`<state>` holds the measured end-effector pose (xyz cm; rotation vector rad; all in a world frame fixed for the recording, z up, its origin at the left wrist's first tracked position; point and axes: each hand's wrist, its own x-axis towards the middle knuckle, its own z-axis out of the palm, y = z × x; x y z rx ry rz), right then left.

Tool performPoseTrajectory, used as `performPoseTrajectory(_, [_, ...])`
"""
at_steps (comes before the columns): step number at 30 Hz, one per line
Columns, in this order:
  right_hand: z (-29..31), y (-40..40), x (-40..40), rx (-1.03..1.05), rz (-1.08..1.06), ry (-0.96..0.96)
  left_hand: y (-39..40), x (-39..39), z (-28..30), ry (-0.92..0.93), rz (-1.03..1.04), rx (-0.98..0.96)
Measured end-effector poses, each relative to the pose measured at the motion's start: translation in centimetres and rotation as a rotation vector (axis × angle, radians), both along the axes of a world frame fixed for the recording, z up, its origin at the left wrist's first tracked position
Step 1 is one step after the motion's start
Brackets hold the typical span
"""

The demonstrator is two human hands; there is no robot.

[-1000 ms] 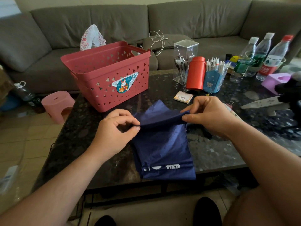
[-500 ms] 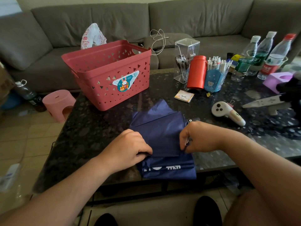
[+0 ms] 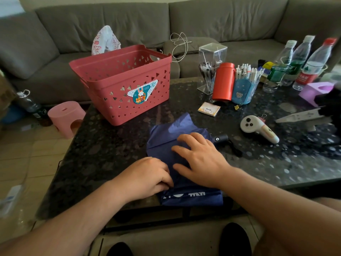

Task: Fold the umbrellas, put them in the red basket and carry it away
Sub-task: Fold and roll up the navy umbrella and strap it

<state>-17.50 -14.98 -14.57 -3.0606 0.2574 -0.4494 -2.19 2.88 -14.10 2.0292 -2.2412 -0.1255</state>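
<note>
A navy blue umbrella (image 3: 167, 133) lies folded flat on the dark stone table (image 3: 103, 148), near its front edge, its black handle and strap (image 3: 224, 139) sticking out to the right. My right hand (image 3: 199, 157) lies flat on the cloth with fingers spread, pressing it down. My left hand (image 3: 147, 176) rests on the umbrella's left edge, fingers curled onto the fabric. The red basket (image 3: 118, 71) stands behind the umbrella at the table's back left; nothing shows inside it from here.
To the right stand a red flask (image 3: 222, 81), a blue pen holder (image 3: 243, 89), a clear box (image 3: 212, 52), several water bottles (image 3: 299, 60), a white controller (image 3: 258, 128) and a sticky-note pad (image 3: 209, 109). A pink stool (image 3: 66, 117) sits on the floor left. Behind is a grey sofa (image 3: 221, 24).
Both hands brought the lifted flap of cloth down toward me. My right hand then let go of the fold and spread flat on top; the left stayed at the left edge.
</note>
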Motion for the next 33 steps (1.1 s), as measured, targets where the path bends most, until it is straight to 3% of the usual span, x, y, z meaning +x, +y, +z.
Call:
performPoseTrajectory(5, [-2.8,0.7,0.1,-0.044,-0.097,0.191,0.1,0.0,0.2,-0.027,0.022,0.037])
performPoseTrajectory(8, [-3.5,0.3,-0.2,-0.040,-0.089,0.208,0.3,0.0,0.8,-0.022,0.052,0.074])
performPoseTrajectory(11, [-3.5,0.3,-0.1,-0.044,-0.095,0.198,0.3,0.8,1.6,0.167,0.287,0.037])
performPoseTrajectory(15, [-3.5,0.4,0.0,-0.039,-0.104,0.199,-1.5,4.3,1.0,0.420,0.718,-0.353])
performPoseTrajectory(18, [-3.4,0.5,0.1,-0.023,-0.110,0.205,-3.8,6.8,-0.6,0.762,1.001,-0.236])
performPoseTrajectory(24, [-3.4,0.5,0.1,-0.009,-0.105,0.201,-7.0,8.4,-1.4,1.007,1.142,-0.253])
performPoseTrajectory(27, [-3.4,0.5,0.1,-0.008,-0.105,0.195,-8.0,8.4,-0.9,1.227,1.180,-0.296])
performPoseTrajectory(33, [-3.3,0.5,0.1,-0.016,-0.109,0.195,-8.9,9.3,-0.2,1.499,1.226,-0.563])
